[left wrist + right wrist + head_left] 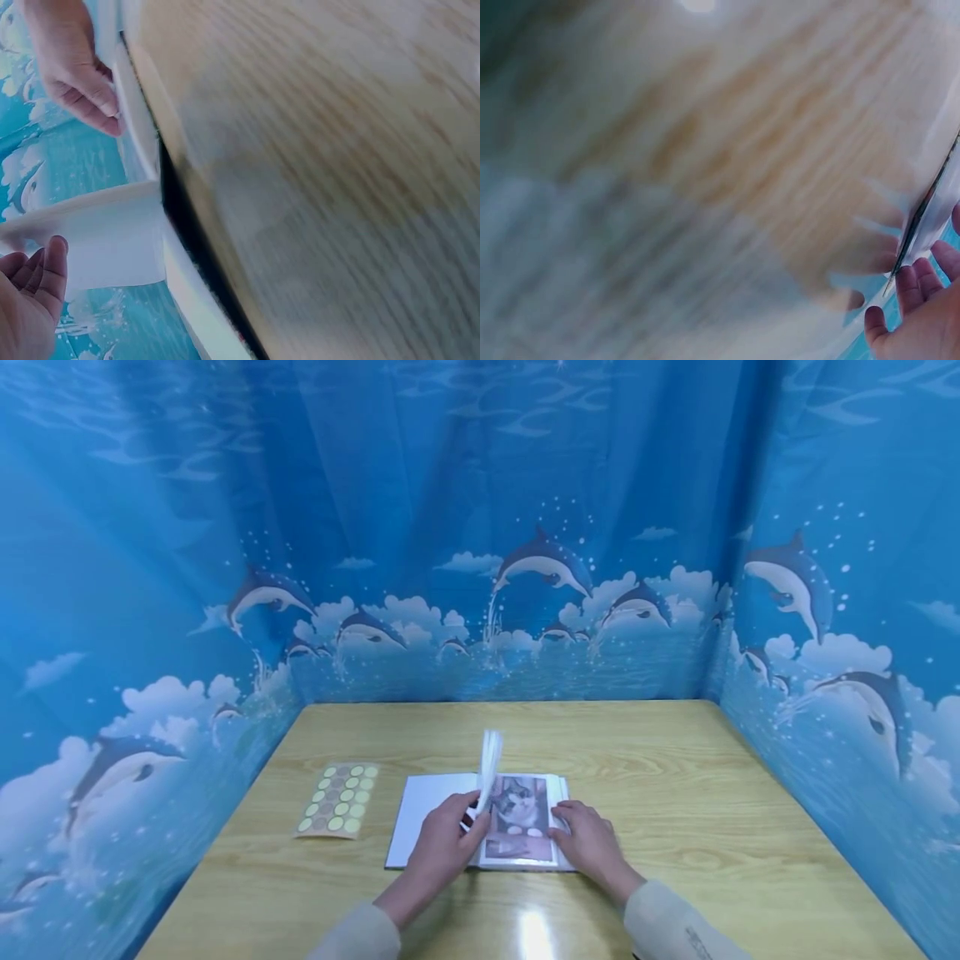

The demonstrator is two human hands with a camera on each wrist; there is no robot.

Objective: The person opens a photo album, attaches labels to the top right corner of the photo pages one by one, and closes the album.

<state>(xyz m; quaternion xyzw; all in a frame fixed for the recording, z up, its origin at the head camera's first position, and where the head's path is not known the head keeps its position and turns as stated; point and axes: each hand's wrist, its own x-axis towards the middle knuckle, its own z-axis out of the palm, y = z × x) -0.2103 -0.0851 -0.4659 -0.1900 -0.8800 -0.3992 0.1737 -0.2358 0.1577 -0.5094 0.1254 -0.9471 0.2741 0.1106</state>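
The photo album (501, 853) lies spread on the table (697, 793); its pages (491, 760) look light, floppy and slick, best lifted by their outer edges. The left hand (441, 842) pinches a raised bunch; the right hand (594, 842) rests relaxed fingers on the right edge.

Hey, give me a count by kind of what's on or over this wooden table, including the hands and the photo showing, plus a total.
Photo album, lying open: 1
Cat photo: 1
Sheet of round stickers: 1
Hands: 2
Total: 5
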